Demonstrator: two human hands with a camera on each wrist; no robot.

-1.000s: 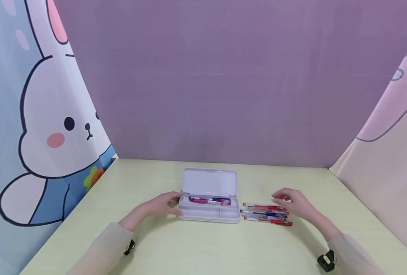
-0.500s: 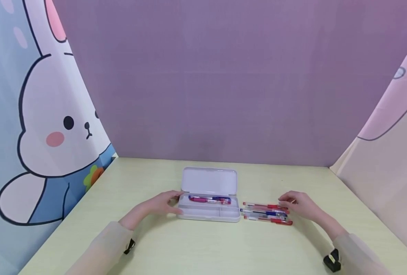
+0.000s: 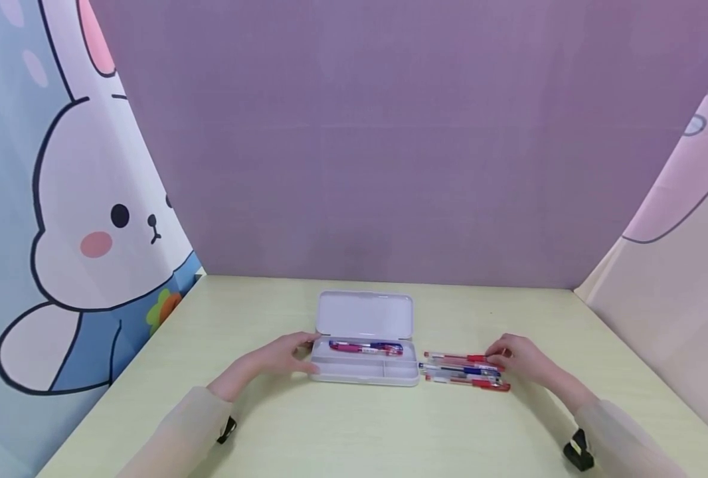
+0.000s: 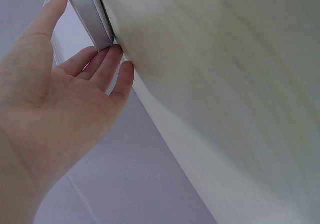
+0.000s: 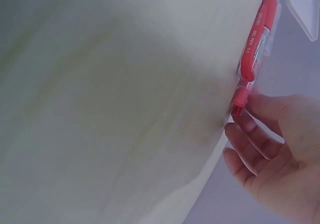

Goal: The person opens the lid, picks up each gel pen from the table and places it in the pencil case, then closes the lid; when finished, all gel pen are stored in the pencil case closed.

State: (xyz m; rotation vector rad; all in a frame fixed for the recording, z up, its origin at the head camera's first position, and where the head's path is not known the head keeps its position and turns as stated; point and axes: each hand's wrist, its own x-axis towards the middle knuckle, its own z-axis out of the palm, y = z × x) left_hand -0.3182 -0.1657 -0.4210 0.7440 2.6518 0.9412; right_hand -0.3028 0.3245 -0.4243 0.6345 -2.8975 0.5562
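Note:
A white pencil case (image 3: pixel 345 369) lies with its lid (image 3: pixel 364 314) raised. A blue pen (image 3: pixel 386 346) and a pinkish-red pen (image 3: pixel 354 348) lie in its back compartment. My left hand (image 3: pixel 279 354) holds the case's left end, thumb at the front and fingers at the back. To the right of the case, several red and blue gel pens lie side by side. My right hand (image 3: pixel 521 358) pinches the cap end of the farthest red gel pen (image 3: pixel 473 358); its fingertips are partly hidden. In the right wrist view, the nearest red pen (image 5: pixel 255 44) covers part of that grip.
The pale wooden table (image 3: pixel 330 431) runs back to a purple partition (image 3: pixel 360 146). A curtain with a rabbit print (image 3: pixel 103 186) hangs at the left, a pink and cream one (image 3: pixel 683 265) at the right. The case's front compartments have a divider (image 3: pixel 384 368).
My right hand has moved down and slightly right, from above the pens onto the cap end of the farthest red one. The left hand stays on the case.

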